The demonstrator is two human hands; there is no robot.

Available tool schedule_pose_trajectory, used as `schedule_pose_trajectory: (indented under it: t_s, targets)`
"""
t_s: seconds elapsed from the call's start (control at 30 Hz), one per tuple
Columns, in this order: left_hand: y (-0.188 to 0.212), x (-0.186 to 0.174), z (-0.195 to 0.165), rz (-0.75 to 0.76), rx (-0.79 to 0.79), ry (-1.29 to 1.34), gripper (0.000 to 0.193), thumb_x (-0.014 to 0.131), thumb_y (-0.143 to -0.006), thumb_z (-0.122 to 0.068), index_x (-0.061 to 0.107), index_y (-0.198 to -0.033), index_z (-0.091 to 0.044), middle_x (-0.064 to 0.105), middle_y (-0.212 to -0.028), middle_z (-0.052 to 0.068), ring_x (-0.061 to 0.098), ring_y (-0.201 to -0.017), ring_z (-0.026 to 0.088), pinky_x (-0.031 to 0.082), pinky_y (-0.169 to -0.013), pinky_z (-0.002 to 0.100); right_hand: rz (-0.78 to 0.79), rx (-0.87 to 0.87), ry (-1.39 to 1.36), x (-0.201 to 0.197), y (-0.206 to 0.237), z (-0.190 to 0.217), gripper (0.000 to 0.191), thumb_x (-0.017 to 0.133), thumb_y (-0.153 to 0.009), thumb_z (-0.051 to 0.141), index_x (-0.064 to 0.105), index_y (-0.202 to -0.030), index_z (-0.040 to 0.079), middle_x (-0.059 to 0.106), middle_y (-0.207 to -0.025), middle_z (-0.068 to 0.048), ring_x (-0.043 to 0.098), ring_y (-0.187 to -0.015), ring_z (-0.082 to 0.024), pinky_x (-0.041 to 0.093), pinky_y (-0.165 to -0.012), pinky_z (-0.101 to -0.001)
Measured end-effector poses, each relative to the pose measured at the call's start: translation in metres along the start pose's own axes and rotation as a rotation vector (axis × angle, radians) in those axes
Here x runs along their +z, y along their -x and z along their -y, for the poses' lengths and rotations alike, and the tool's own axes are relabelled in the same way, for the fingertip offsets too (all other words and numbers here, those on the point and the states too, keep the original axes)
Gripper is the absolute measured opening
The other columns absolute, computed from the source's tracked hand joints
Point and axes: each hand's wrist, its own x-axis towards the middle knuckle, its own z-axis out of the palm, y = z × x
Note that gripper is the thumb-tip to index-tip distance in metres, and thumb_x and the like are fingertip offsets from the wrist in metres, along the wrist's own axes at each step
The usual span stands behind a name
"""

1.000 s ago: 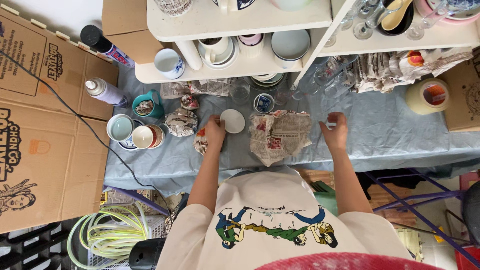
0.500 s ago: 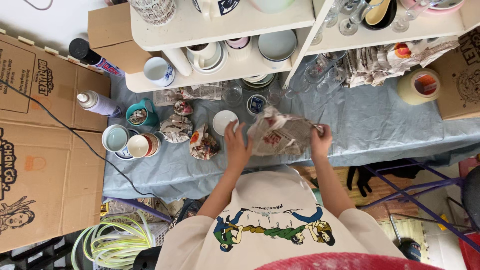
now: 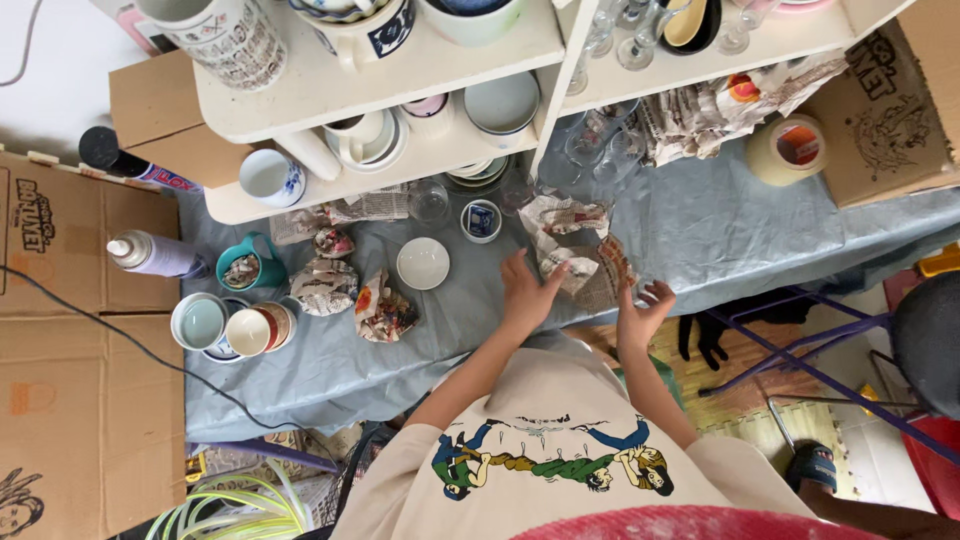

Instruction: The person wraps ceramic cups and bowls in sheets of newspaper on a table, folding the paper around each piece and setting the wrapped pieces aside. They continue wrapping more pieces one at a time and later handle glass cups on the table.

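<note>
**Wrapping an item in newspaper at the edge of a cloth-covered table**

Viewed from above, the left hand (image 3: 525, 290) lies flat, fingers spread, pressing on the crumpled newspaper bundle (image 3: 572, 250), which rests on the blue-grey table cloth (image 3: 700, 225) near the front edge, just below the white shelf unit (image 3: 400, 165). The right hand (image 3: 643, 310) is half open with curled fingers and touches the bundle's lower right corner, where a loose flap of paper hangs toward the table edge; whether it pinches the flap cannot be told. What the paper encloses is hidden. To do the step well, the pressing hand should probably anchor the bundle while the other draws the flap snugly over, keeping the load on the table and not past its edge. Finished paper-wrapped parcels (image 3: 355, 295) lie well to the left, beside a small white dish (image 3: 423, 263), a teal mug (image 3: 245, 268) and a group of cups (image 3: 232, 325). A small blue-patterned cup (image 3: 481, 220) stands just beside the bundle, close enough to be knocked.
</note>
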Motion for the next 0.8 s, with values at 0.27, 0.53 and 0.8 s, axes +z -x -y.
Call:
schedule_pose_trajectory:
  t_s: [0.27,0.53,0.8]
  targets:
    - [-0.05,0.049,0.011,-0.189,-0.486,0.213,0.117,0.088,-0.072,-0.061,0.029,-0.139,0.015,0.034,-0.136,0.032,0.036,-0.128,0.043,0.035,-0.105,0.051,0.352,-0.223,0.399,0.02,-0.095,0.048,0.039,0.08,-0.091,0.03,0.069,-0.113,0.001,0.068,-0.108,-0.016,0.069,-0.087,-0.029,0.055,-0.078,-0.0415]
    - [-0.051,0.023,0.045,-0.182,-0.396,0.086,0.047,0.067,-0.09,-0.031,0.059,-0.115,0.008,0.069,-0.108,0.03,0.068,-0.102,0.046,0.053,-0.087,0.052,0.921,0.231,0.371,0.069,-0.134,0.02,0.046,0.075,-0.096,0.042,0.077,-0.107,-0.002,0.073,-0.086,-0.013,0.066,-0.079,-0.021,0.054,-0.068,-0.0371]
    - [-0.031,0.012,0.076,-0.21,-0.288,0.207,0.033,0.06,-0.088,-0.018,0.066,-0.112,0.005,0.072,-0.1,0.027,0.07,-0.093,0.042,0.053,-0.081,0.045,1.101,0.533,0.199,0.042,-0.135,0.006,0.05,0.071,-0.092,0.044,0.064,-0.118,0.003,0.071,-0.104,-0.005,0.071,-0.085,-0.017,0.063,-0.069,-0.0352]
